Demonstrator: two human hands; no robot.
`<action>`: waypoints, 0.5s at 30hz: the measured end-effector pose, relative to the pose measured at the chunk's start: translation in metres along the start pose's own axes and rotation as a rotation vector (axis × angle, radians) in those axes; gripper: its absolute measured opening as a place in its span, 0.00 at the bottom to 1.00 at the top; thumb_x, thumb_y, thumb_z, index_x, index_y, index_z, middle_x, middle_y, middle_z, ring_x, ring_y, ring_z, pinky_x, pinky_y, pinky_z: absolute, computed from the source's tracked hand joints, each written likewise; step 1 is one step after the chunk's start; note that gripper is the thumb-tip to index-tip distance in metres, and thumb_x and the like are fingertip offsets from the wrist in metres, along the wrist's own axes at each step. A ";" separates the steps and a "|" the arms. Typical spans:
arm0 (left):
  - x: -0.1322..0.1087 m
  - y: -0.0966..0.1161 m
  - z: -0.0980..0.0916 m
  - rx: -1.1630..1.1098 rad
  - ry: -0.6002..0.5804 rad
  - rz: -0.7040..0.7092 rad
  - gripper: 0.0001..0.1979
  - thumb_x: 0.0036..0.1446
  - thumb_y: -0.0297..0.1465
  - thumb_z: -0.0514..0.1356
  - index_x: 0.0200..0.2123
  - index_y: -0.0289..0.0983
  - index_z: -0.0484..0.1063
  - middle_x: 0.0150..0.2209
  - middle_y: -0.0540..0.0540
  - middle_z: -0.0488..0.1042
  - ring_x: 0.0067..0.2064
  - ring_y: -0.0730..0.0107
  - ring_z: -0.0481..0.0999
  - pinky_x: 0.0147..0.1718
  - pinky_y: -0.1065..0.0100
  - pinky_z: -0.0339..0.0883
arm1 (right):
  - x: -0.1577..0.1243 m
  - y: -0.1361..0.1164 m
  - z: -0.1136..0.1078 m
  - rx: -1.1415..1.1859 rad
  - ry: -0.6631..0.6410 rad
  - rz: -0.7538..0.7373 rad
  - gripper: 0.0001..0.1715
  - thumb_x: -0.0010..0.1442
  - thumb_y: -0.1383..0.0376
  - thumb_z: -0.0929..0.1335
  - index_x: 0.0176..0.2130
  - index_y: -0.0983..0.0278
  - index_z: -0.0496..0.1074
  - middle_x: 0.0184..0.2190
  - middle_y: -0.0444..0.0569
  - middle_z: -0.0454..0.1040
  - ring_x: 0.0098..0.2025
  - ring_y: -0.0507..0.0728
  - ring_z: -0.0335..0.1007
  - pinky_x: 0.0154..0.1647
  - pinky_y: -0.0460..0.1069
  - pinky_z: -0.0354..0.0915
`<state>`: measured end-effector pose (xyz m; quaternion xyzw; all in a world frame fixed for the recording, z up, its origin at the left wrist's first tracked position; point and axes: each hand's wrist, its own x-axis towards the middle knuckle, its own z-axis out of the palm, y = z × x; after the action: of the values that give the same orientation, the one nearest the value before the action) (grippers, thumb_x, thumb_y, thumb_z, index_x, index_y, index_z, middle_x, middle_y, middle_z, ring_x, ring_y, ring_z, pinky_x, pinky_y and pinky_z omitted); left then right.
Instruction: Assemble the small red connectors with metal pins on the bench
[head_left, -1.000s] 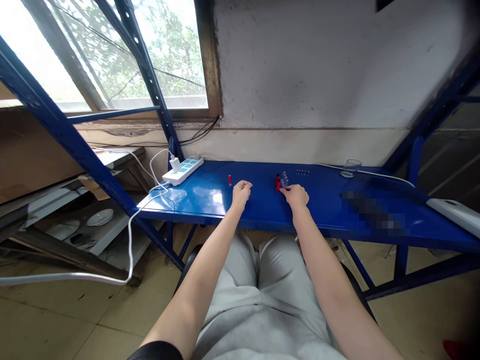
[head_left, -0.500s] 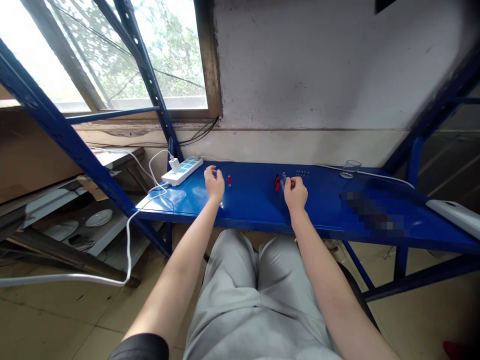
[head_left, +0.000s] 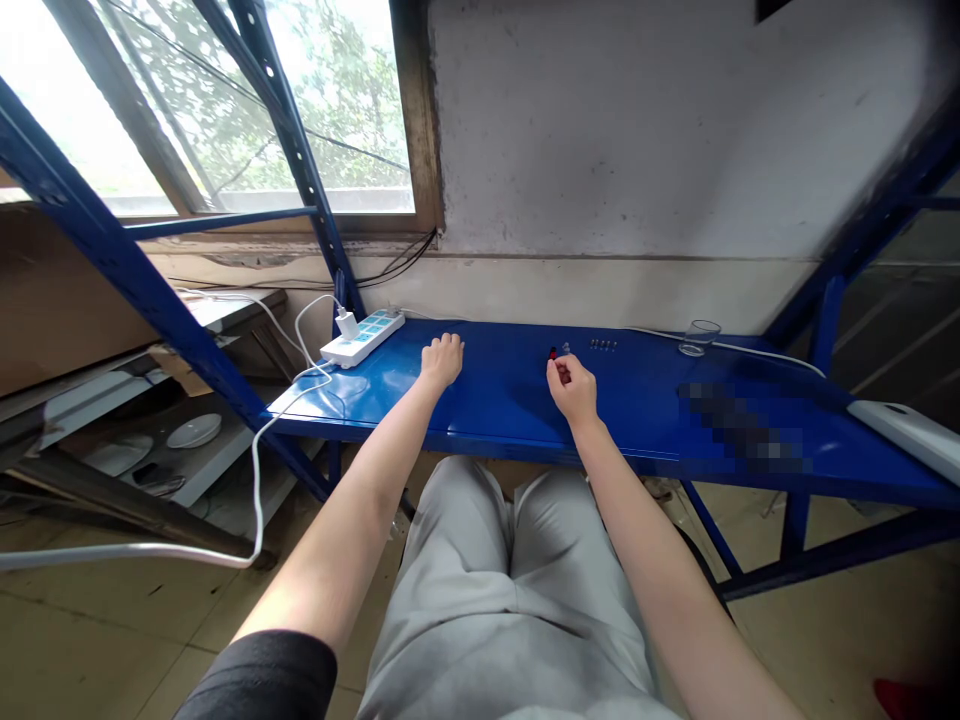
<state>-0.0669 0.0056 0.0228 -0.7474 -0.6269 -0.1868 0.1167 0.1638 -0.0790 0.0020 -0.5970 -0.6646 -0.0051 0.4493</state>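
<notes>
Blue painted metal, glossy, with window glare: that is the bench point(head_left: 510, 410) surface, and I judge it the main hazard, since small parts would slide on it readily. Your left hand point(head_left: 442, 358) lies knuckles-up on the bench with the fingers curled under, narrow; I cannot tell whether anything sits beneath it. Your right hand point(head_left: 574, 387) hovers just short of the red-and-black piece point(head_left: 553, 353), fingers drawn in close, thumb against forefinger; I cannot tell whether it pinches anything. The red-and-black piece stands on the bench just beyond those fingertips, with a clear piece point(head_left: 565, 348) just beside it. Risk 1: a fingertip that arrives off-centre could flick either piece, and on this slick paint it could skid toward the wall or off the front edge to the floor point(head_left: 112, 640). Risk 2: the row of dark bits point(head_left: 604, 344) lies near, to the right; a sideways sweep of your wrist could scatter it. Risk 3: the glass point(head_left: 701, 337) stands further right, well apart, and is exposed only to a long reach. Risk 4: your left hand is near the power strip point(head_left: 363, 338) and its white cable point(head_left: 259, 450), and a snag there could drag the strip across the bench.
</notes>
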 end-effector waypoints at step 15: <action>-0.008 0.022 0.007 -0.595 0.114 -0.270 0.15 0.61 0.39 0.45 0.31 0.37 0.65 0.27 0.42 0.71 0.36 0.60 0.72 0.33 0.68 0.57 | -0.001 -0.004 0.004 -0.022 -0.058 -0.069 0.21 0.63 0.55 0.53 0.33 0.62 0.66 0.24 0.48 0.69 0.26 0.51 0.64 0.30 0.44 0.59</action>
<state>-0.0457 -0.0027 0.0142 -0.6472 -0.6306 -0.4171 -0.0975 0.1580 -0.0792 0.0012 -0.5786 -0.6973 -0.0104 0.4230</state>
